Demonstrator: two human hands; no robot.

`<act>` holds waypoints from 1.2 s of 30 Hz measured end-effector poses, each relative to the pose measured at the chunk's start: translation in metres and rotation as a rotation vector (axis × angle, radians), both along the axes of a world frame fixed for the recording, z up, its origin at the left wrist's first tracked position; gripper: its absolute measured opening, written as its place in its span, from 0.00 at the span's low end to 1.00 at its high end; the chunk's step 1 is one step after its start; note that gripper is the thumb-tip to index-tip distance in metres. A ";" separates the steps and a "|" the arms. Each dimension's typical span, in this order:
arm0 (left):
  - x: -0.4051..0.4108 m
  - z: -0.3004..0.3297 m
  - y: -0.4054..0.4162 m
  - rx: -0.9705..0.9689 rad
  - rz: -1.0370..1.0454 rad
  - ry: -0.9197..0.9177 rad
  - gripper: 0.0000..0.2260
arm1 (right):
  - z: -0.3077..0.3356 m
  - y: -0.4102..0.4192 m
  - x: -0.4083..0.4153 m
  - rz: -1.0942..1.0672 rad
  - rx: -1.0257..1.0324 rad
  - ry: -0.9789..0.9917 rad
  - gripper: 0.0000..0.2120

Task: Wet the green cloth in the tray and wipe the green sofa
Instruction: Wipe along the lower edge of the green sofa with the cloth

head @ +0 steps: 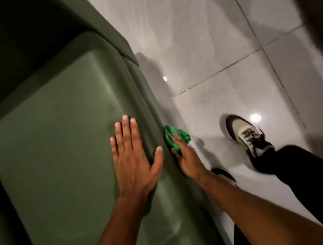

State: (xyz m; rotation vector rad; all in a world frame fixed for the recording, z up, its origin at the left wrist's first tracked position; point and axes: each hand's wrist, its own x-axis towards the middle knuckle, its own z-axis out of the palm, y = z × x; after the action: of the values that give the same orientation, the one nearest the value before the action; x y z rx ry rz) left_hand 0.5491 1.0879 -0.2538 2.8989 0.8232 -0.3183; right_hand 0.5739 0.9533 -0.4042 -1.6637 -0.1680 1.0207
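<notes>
The green sofa (61,126) fills the left half of the view, seat cushion facing up. My left hand (134,158) lies flat on the cushion near its front edge, fingers spread, holding nothing. My right hand (186,158) presses a bright green cloth (176,136) against the sofa's front side, just below the cushion edge. Part of the cloth is hidden under my fingers. No tray is in view.
Glossy grey floor tiles (218,55) spread to the right of the sofa. My own foot in a beige and brown sneaker (246,135) and black trouser leg (298,172) stand on the floor close to the sofa front. The sofa's arm (105,30) rises at the top.
</notes>
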 end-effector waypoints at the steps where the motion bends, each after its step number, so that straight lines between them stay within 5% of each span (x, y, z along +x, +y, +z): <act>1: 0.001 0.000 0.000 -0.007 0.005 -0.002 0.41 | -0.004 0.004 0.005 0.021 0.015 -0.019 0.25; 10: 0.005 0.001 -0.003 0.061 0.003 0.051 0.40 | -0.015 0.019 0.023 -0.078 -0.125 0.248 0.22; 23: 0.035 0.003 0.031 0.044 -0.036 0.052 0.38 | -0.002 0.030 0.041 0.061 -0.055 -0.038 0.24; 36: 0.063 0.008 0.062 0.051 -0.106 0.057 0.41 | -0.006 0.025 0.036 0.018 -0.140 0.144 0.23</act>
State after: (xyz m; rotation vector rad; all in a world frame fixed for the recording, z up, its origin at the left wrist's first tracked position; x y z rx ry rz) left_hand 0.6125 1.1499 -0.2457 3.0007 0.6975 -0.3965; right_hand 0.6104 0.9780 -0.4099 -1.7094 -0.0166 1.1844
